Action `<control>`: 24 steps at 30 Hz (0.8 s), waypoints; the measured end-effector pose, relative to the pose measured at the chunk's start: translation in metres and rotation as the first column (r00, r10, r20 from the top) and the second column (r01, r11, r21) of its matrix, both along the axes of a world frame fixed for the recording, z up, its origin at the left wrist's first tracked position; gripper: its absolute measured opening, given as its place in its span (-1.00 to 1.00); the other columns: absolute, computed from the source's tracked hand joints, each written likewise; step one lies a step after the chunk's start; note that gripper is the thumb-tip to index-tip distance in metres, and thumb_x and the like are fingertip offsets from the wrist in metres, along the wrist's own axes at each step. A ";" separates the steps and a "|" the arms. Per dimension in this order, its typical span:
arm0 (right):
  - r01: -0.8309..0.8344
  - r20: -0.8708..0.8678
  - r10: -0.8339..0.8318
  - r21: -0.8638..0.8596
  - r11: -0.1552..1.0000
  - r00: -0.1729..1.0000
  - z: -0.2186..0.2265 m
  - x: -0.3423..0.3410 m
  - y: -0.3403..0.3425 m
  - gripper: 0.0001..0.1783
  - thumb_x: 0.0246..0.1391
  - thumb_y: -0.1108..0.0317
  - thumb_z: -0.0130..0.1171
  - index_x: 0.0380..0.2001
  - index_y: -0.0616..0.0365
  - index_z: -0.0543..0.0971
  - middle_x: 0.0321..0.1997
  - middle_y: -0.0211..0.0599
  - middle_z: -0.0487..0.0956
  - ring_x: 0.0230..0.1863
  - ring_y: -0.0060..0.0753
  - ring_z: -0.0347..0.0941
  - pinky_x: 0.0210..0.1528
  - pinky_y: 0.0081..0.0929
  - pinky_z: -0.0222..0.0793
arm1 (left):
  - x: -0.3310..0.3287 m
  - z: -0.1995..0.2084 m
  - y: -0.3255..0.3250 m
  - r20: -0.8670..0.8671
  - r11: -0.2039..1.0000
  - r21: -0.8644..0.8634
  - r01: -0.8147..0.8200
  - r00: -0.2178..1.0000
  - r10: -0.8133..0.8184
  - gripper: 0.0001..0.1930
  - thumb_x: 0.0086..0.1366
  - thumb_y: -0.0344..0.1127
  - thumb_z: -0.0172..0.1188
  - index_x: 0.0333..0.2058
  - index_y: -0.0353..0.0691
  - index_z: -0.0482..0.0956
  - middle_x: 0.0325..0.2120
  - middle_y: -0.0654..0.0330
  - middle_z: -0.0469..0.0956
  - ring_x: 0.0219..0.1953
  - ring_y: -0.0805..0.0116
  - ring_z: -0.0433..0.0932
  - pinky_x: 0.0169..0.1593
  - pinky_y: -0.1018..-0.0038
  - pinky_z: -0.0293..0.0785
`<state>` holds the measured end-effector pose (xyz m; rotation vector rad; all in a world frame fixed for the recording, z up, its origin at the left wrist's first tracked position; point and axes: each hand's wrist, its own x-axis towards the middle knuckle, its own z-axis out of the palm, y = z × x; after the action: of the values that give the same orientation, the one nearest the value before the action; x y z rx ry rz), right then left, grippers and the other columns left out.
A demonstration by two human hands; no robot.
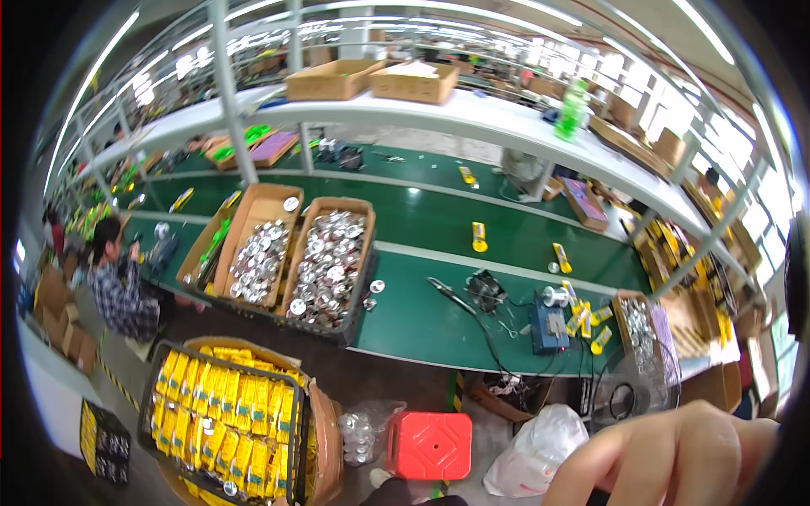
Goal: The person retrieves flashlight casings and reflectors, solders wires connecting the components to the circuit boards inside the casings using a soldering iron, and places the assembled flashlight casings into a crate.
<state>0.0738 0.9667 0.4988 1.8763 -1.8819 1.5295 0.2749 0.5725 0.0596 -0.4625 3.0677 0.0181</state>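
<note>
Right hand point(675, 451) is seen at lower right, fingers bent; fingertips are cut off by the lower edge, so whether the grip is spread or pinching anything cannot be told. White plastic bag point(540, 447) is partly covered by it in view, set on floor point(396, 384) near red stool point(426, 464). Beyond, blue box point(550, 329) and yellow pieces point(579, 323) are placed on green tabletop point(405, 325).

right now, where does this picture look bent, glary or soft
Head view: fisheye bows the white shelf and darkens the corners; head view: ceiling tube and window at right look washed out, a glare spot sits on the green belt; head view: the right hand seems slightly soft.
</note>
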 end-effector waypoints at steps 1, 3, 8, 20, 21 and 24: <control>0.032 0.031 -0.029 -0.100 0.995 0.999 -0.010 -0.012 -0.004 -0.85 0.09 0.39 0.19 -0.45 0.29 0.58 -0.41 -0.07 0.60 -0.42 -0.18 0.57 -0.30 -0.27 0.49 | 0.003 -0.011 -0.003 -0.094 0.997 0.073 0.010 0.996 -0.004 -0.59 0.29 -0.08 0.04 -0.02 -0.23 0.48 -0.23 -0.12 0.58 -0.19 -0.15 0.54 -0.03 -0.08 0.34; 0.229 0.194 -0.172 -0.327 0.917 0.966 -0.055 -0.042 -0.001 -0.84 0.09 0.39 0.19 -0.47 0.28 0.57 -0.43 -0.07 0.59 -0.43 -0.18 0.56 -0.31 -0.27 0.49 | 0.007 -0.043 -0.010 -0.290 0.980 0.194 0.046 0.957 0.012 -0.65 0.23 -0.21 0.11 -0.10 -0.34 0.44 -0.22 -0.10 0.47 -0.09 -0.11 0.39 0.09 0.02 0.19; 0.896 0.739 -0.667 0.225 0.384 0.100 -0.355 -0.133 0.001 -0.80 0.20 0.46 0.03 -0.13 0.28 0.50 -0.23 -0.14 0.60 -0.19 -0.37 0.53 -0.07 -0.44 0.42 | 0.025 -0.091 -0.018 -0.318 0.972 0.228 -0.063 0.938 0.135 -0.73 0.24 -0.21 0.09 -0.19 -0.29 0.48 -0.29 -0.02 0.47 -0.14 -0.08 0.40 0.06 0.04 0.17; 0.714 -0.005 -0.992 0.694 0.087 0.126 -0.571 -0.107 0.151 -0.70 0.02 0.29 0.22 -0.17 0.18 0.55 -0.12 0.02 0.57 -0.08 0.11 0.49 0.00 -0.12 0.42 | 0.003 -0.054 0.011 -0.176 0.911 0.220 -0.349 0.904 0.389 -0.49 0.16 -0.22 0.18 0.02 -0.38 0.32 -0.07 -0.17 0.33 0.08 -0.21 0.24 0.19 -0.02 0.09; 0.786 -0.089 -0.983 0.613 0.075 0.163 -0.562 -0.126 0.167 -0.68 0.03 0.30 0.22 -0.15 0.19 0.53 -0.10 0.03 0.55 -0.06 0.12 0.47 0.03 -0.13 0.40 | -0.004 -0.054 0.022 -0.207 0.875 0.146 -0.461 0.851 0.483 -0.45 0.21 -0.20 0.18 0.09 -0.40 0.30 0.02 -0.20 0.32 0.16 -0.20 0.21 0.23 0.03 0.09; 0.751 -0.067 -0.875 0.546 0.370 0.479 -0.562 -0.160 0.185 -0.52 0.03 0.28 0.24 0.03 0.19 0.45 0.11 0.11 0.44 0.13 0.15 0.37 0.19 -0.10 0.31 | -0.014 -0.050 0.078 -0.486 0.780 -0.121 -0.615 0.721 0.493 -0.44 0.24 -0.25 0.20 0.14 -0.40 0.30 0.11 -0.20 0.31 0.16 -0.15 0.27 0.21 0.12 0.21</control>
<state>-0.0862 1.1516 -0.0633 0.4504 -2.8733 0.9196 0.2609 0.6508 0.0094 -1.6065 3.1901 -0.3402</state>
